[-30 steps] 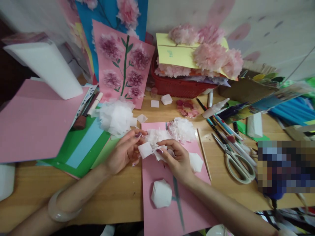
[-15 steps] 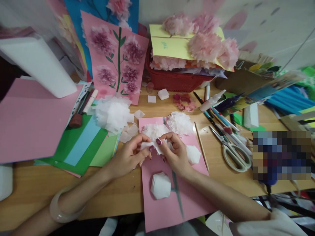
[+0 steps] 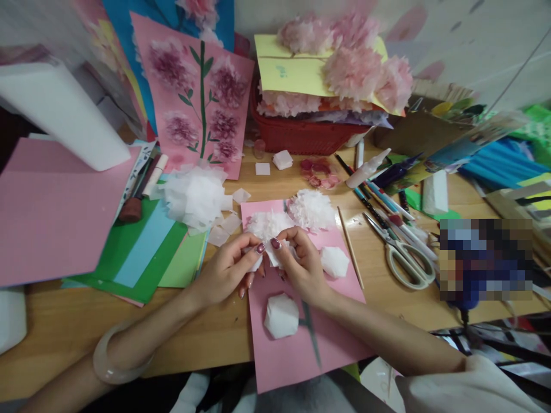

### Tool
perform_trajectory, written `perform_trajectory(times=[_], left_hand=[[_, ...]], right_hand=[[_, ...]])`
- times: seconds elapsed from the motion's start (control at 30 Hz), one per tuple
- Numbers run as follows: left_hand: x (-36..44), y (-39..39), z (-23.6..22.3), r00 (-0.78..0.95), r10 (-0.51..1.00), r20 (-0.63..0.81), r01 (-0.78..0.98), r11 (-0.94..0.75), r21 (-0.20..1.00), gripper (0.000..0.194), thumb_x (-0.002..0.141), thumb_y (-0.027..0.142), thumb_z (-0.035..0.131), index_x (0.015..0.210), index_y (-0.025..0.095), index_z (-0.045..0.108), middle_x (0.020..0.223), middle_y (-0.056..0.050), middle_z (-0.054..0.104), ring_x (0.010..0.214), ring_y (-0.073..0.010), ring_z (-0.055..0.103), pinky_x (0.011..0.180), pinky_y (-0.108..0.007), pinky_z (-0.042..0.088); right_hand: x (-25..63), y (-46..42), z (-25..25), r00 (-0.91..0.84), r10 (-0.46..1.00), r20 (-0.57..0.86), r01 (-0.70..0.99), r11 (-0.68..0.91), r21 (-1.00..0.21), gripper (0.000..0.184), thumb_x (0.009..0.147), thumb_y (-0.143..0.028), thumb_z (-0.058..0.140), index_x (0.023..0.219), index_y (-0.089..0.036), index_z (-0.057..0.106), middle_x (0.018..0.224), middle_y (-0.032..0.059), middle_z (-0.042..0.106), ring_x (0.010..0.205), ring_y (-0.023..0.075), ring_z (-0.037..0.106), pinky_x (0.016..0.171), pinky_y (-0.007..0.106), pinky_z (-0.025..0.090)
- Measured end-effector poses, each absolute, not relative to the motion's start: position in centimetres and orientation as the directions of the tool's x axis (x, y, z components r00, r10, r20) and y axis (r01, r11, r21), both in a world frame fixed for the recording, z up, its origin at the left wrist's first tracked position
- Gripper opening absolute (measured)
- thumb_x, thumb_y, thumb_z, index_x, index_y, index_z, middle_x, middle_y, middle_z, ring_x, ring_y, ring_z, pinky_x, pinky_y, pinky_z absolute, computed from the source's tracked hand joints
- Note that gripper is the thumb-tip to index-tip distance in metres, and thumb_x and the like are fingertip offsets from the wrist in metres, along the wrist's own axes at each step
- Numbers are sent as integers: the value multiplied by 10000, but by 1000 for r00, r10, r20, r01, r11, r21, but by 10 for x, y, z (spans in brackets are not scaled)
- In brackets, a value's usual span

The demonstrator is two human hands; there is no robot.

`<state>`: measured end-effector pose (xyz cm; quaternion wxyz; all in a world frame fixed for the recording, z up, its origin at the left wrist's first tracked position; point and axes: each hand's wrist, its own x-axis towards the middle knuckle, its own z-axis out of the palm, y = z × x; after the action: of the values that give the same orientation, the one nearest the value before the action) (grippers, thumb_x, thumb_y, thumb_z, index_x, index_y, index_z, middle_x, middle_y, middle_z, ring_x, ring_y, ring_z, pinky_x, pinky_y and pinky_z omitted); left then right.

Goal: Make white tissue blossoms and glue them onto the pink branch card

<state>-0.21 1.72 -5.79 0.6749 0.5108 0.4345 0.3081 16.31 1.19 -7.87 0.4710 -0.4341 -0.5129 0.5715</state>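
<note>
Over the upper part of a pink sheet (image 3: 284, 367), my left hand (image 3: 230, 265) and my right hand (image 3: 305, 268) meet fingertip to fingertip. Both are closed in a pinch on a small piece of white tissue paper (image 3: 274, 257), partly hidden by the fingers. Just beyond them a white ruffled paper flower (image 3: 269, 222) lies on the sheet, with another fluffy white flower (image 3: 313, 210) beside it. A round white paper pad (image 3: 334, 262) sits right of my right hand, and a second white pad (image 3: 281, 316) lies below, near a painted grey-green stem (image 3: 310, 332).
Left are a heap of white tissue squares (image 3: 196, 198) and green sheets (image 3: 167, 252). On the right lie a thin wooden stick (image 3: 350, 249), scissors (image 3: 408, 261) and a blurred-out blue object (image 3: 462, 298). A red basket (image 3: 297, 137) with paper flowers stands behind.
My thumbs have shifted slightly, and the left thumb now sits higher against the tissue. The tissue between my fingers looks bent differently. The whole view has moved a little.
</note>
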Motion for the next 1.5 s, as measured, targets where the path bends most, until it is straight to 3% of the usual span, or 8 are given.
perform_trajectory(times=[0.27, 0.53, 0.77, 0.97, 1.13, 1.23, 1.37, 1.5], left_hand=[[0, 14, -57, 498, 832, -244, -17, 290, 957, 263, 888, 429, 544, 838, 178, 482, 653, 47, 551, 424, -51, 499, 341, -136, 436], [4, 11, -57, 514, 813, -272, -182, 414, 892, 274, 846, 422, 607, 802, 183, 480, 622, 43, 583, 410, -70, 519, 348, -173, 475], [7, 10, -55, 499, 805, -320, -287, 502, 816, 295, 786, 418, 678, 788, 185, 496, 588, 45, 597, 390, -72, 508, 368, -206, 518], [9, 8, -53, 475, 814, -334, -327, 516, 792, 319, 759, 420, 709, 776, 181, 499, 559, 50, 586, 368, -62, 485, 356, -199, 516], [8, 9, -54, 466, 822, -327, -378, 519, 766, 319, 748, 407, 724, 771, 179, 502, 551, 56, 585, 349, -57, 474, 333, -182, 493], [3, 14, -52, 386, 865, -321, -443, 479, 758, 290, 731, 351, 749, 766, 177, 520, 575, 58, 597, 361, -54, 483, 342, -168, 476], [-2, 24, -47, 162, 952, -261, -564, 307, 767, 236, 680, 282, 799, 754, 164, 609, 713, 23, 664, 631, -86, 626, 587, -180, 552], [-2, 27, -50, 40, 967, -251, -539, 233, 809, 209, 649, 303, 825, 754, 163, 710, 750, 12, 693, 670, -76, 596, 629, -162, 512]], right_hand=[[161, 9, -85, -328, 941, 84, -224, 9, -975, 134, 968, -338, 496, 1044, -233, 462, 752, -17, 568, 587, 119, 591, 541, 261, 456], [154, 4, -81, -306, 947, 102, -341, -9, -940, 136, 974, -327, 487, 1075, -260, 425, 680, -53, 526, 516, 107, 572, 484, 239, 429], [150, 1, -77, -262, 965, 12, -349, -84, -933, 232, 934, -422, 530, 1059, -269, 408, 647, -59, 547, 478, 116, 554, 442, 234, 408], [147, 2, -70, -290, 957, -20, -416, -145, -898, 264, 927, -420, 536, 1047, -242, 382, 571, -76, 567, 391, 78, 472, 387, 179, 321], [147, 6, -71, -268, 962, -49, -459, -172, -871, 276, 901, -420, 572, 1019, -249, 391, 528, -109, 488, 372, 70, 432, 377, 170, 319], [153, 13, -73, -174, 984, -32, -486, -114, -866, 264, 889, -390, 596, 1026, -248, 420, 514, -122, 451, 350, 57, 354, 362, 168, 336], [160, 23, -74, -247, 968, -38, -455, -150, -878, 308, 839, -427, 642, 1022, -237, 483, 700, -31, 558, 501, 107, 489, 380, 202, 410], [161, 24, -74, -372, 917, -144, -396, -297, -869, 297, 837, -460, 638, 978, -210, 561, 689, -49, 439, 462, 60, 323, 369, 166, 272]])
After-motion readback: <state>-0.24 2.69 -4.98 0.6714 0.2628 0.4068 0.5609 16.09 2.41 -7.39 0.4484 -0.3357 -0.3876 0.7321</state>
